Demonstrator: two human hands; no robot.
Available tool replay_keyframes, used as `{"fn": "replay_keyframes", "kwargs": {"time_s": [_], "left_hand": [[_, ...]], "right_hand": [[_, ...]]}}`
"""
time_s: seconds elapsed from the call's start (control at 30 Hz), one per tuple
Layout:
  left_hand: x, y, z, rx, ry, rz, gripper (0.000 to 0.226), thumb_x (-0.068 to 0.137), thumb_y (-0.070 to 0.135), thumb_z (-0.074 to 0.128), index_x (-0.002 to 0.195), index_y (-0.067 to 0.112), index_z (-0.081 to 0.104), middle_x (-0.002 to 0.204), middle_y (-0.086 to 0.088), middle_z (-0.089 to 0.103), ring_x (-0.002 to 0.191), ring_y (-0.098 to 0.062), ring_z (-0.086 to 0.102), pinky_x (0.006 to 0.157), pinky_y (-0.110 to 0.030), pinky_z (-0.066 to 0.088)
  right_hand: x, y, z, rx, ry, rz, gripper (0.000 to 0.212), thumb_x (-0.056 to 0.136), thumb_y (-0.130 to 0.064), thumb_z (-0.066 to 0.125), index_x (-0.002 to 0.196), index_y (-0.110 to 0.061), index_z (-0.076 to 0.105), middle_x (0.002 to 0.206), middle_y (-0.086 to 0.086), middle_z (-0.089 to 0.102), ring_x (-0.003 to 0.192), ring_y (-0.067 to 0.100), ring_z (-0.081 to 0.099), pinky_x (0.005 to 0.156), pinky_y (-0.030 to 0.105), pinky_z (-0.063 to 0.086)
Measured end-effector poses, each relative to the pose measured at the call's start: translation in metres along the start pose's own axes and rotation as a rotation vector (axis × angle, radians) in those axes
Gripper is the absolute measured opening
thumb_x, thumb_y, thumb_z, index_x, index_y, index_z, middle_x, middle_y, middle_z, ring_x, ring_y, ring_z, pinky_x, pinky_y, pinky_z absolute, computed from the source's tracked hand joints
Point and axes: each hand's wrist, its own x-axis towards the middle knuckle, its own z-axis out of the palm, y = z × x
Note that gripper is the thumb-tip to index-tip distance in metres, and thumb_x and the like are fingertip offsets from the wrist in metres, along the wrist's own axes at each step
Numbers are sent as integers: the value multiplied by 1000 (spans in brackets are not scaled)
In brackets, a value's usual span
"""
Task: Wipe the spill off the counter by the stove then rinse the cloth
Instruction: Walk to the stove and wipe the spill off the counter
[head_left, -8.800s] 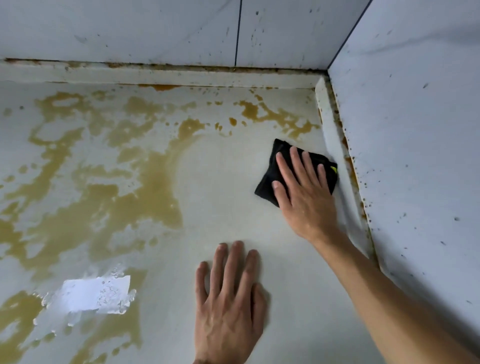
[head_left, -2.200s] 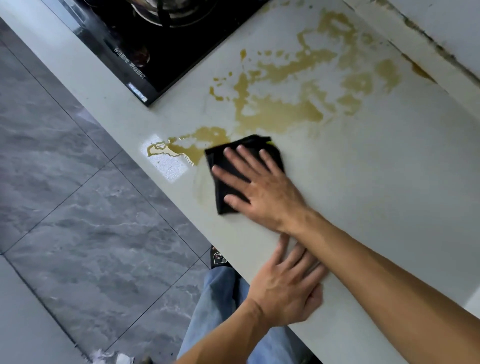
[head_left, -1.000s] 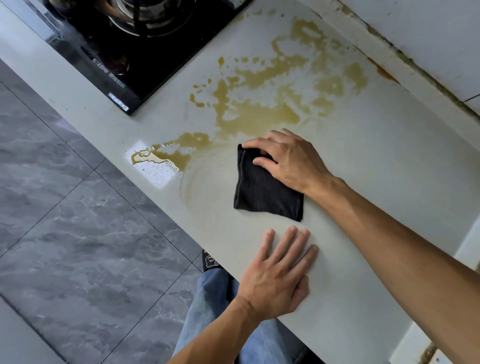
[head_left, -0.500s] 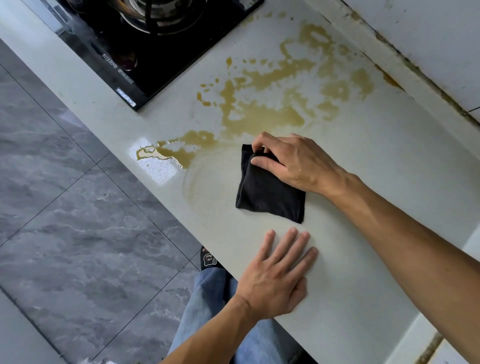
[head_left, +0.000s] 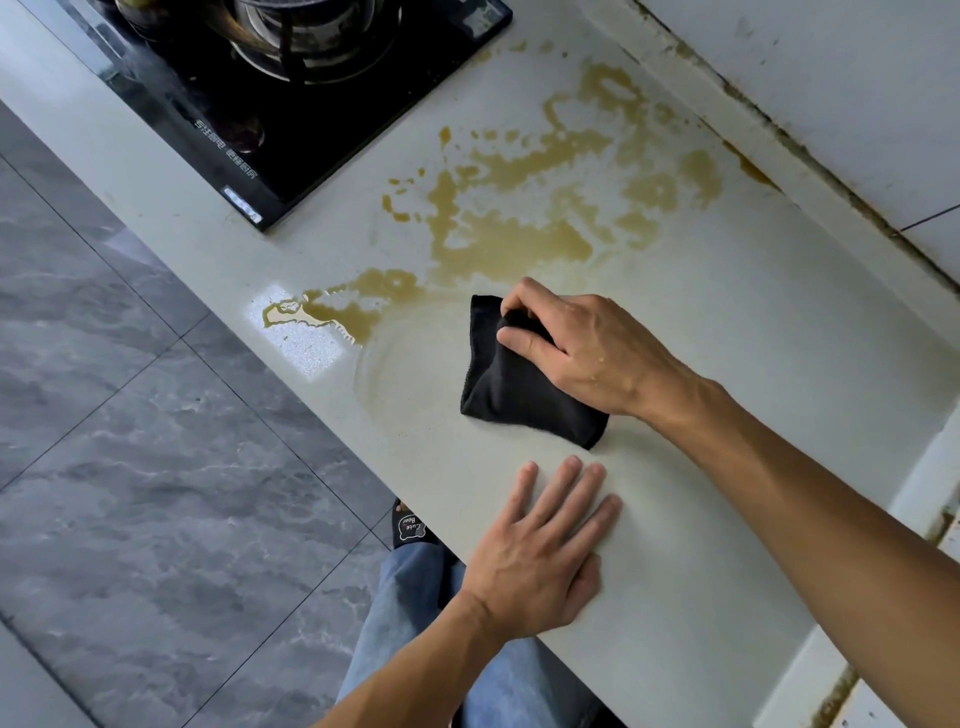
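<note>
A folded black cloth (head_left: 519, 395) lies on the pale counter (head_left: 753, 322), just below a brown spill (head_left: 509, 228) that spreads toward the stove. My right hand (head_left: 582, 348) covers the cloth's upper part, with thumb and fingers curled and pinching its top edge. My left hand (head_left: 540, 551) rests flat on the counter near the front edge, fingers straight and spread, a little below the cloth and apart from it. A thinner pool of the spill (head_left: 337, 309) sits at the counter's front edge.
A black gas stove (head_left: 291, 98) with a pan on its burner fills the upper left. A stained white wall (head_left: 857, 83) runs along the counter's back. Grey floor tiles (head_left: 156, 467) lie to the left, with my jeans and a slipper (head_left: 410, 527) below the counter edge.
Since two seconds ago my right hand went from flat on the cloth to curling its fingers on the top edge. The cloth shifted right, away from the front pool. My left hand stayed flat.
</note>
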Motion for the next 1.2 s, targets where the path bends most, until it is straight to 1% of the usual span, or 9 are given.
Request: {"fn": "replay_keyframes", "kwargs": {"time_s": [0.07,0.13,0.33,0.47,0.67,0.77,0.83,0.97,1.2], "left_hand": [[0,0,0,-3,1,1,66,102,42,53,163,19,43,177,-10,25,167,-32,14,131,-63,17],[0,0,1,-5,7,4,65,103,42,52,162,19,43,177,-10,25,167,-32,14,131,-63,17],[-1,-1,0,-2,27,5,63,103,42,52,162,20,45,177,-9,27,167,-31,16,131,-63,17],[-1,-1,0,5,18,14,64,102,43,53,162,20,45,177,-10,27,166,-32,17,130,-63,19],[0,-1,-2,-7,18,13,65,99,42,56,160,20,48,176,-10,30,165,-32,22,127,-65,30],[0,-1,-2,1,21,17,65,100,42,55,160,19,47,175,-10,31,165,-33,23,126,-66,30],[0,-1,-2,8,18,21,64,101,42,54,160,19,47,175,-11,31,164,-33,24,126,-66,30],[-1,-1,-2,14,22,23,65,101,42,55,161,19,47,176,-11,30,165,-33,23,127,-65,29],[0,-1,-4,10,8,21,65,100,43,56,161,19,47,176,-10,30,164,-33,24,127,-65,29]], "right_hand": [[2,-17,-12,162,44,18,17,103,-45,61,105,-29,56,67,-18,58,62,3,57,60,18,43],[4,-33,-30,311,118,33,15,101,-46,65,100,-31,61,77,-17,66,70,2,64,61,15,45],[-1,-70,-92,953,385,1,9,103,-23,66,94,-22,66,81,-14,66,78,3,65,71,20,53],[-12,-52,-124,1118,554,120,19,96,-38,73,89,-21,69,87,-1,62,89,18,66,80,36,58],[-62,53,-79,738,674,614,20,91,-47,76,86,-28,72,89,-13,76,89,5,72,78,33,58],[-92,102,-49,474,658,822,22,92,-51,71,101,-32,71,103,-13,75,103,12,72,88,34,57],[-107,120,-45,288,672,918,27,91,-57,67,105,-34,69,103,-12,72,104,17,70,81,24,49],[-113,123,-53,87,743,945,35,96,-52,61,112,-22,70,102,0,75,99,27,70,77,26,43],[-48,44,-21,90,491,745,27,95,-41,69,114,-22,72,103,2,80,105,30,73,90,40,56]]}}
